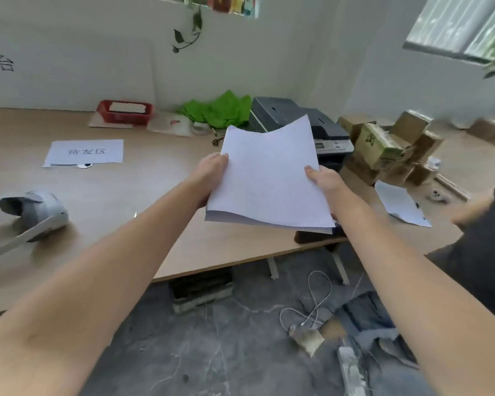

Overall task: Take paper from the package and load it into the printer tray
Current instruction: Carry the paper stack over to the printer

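Note:
I hold a thin stack of white paper (269, 178) in the air above the table's front edge, its far edge sagging in the middle. My left hand (209, 174) grips the stack's left side and my right hand (325, 182) grips its right side. Behind the sheets stands the dark grey printer (292, 118), partly hidden by them. A dark tray-like part (312, 237) shows just under the stack's near right corner; what it is cannot be told. The paper package is not clearly visible.
The wooden table (132, 195) carries a labelled sheet (85, 152), a grey headset (29, 215), a red basket (125, 111), green cloth (220, 110) and several cardboard boxes (389, 147). A loose sheet (400, 207) lies at right. Cables (312, 307) and debris lie on the floor.

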Motion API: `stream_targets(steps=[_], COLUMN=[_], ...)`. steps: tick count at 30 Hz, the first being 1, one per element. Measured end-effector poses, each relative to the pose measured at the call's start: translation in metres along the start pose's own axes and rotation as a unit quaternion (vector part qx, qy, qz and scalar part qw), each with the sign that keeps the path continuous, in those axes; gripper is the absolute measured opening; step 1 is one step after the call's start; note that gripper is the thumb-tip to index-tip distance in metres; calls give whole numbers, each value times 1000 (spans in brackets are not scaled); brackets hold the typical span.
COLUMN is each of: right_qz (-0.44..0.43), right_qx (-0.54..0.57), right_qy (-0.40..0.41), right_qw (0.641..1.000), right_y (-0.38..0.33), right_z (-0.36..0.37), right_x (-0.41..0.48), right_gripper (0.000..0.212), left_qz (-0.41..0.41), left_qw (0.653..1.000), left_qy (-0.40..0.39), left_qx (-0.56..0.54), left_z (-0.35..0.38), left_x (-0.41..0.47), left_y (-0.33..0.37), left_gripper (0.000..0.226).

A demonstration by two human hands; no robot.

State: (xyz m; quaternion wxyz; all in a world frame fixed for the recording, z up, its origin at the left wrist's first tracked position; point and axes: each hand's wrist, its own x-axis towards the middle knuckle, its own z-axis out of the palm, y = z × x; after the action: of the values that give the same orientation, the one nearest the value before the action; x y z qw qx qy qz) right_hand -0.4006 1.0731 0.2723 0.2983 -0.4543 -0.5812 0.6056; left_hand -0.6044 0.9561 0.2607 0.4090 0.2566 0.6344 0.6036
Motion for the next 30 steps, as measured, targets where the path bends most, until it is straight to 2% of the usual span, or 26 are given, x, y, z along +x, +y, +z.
stream_targets(steps=[7,10,16,21,28,30], right_qz=[4,-1,-5,-16,-33,-29], right_qx=[-4,-13,-23,-37,-46,-56], right_qy=[107,119,128,123,60,42], right_qw=[994,993,991,992,997,997], right_y=[-19,-18,-10,-5,2,8], right_z=[-68,-91,-154,-217,-300,-314], right_x=[36,48,85,122,178,195], right_gripper=[23,19,30,30,16,17], left_qz=[-18,-24,-41,-37,-39,-45], left_qw=[997,997,995,997,999,999], left_qy=[-64,-60,-85,-68,-9,11], left_qx=[24,29,22,7,-6,-22], left_z=[81,107,173,239,326,343], left_x=[60,78,112,134,159,163], left_y=[23,21,8,-1,-21,-30], left_gripper=[16,15,18,18,30,26])
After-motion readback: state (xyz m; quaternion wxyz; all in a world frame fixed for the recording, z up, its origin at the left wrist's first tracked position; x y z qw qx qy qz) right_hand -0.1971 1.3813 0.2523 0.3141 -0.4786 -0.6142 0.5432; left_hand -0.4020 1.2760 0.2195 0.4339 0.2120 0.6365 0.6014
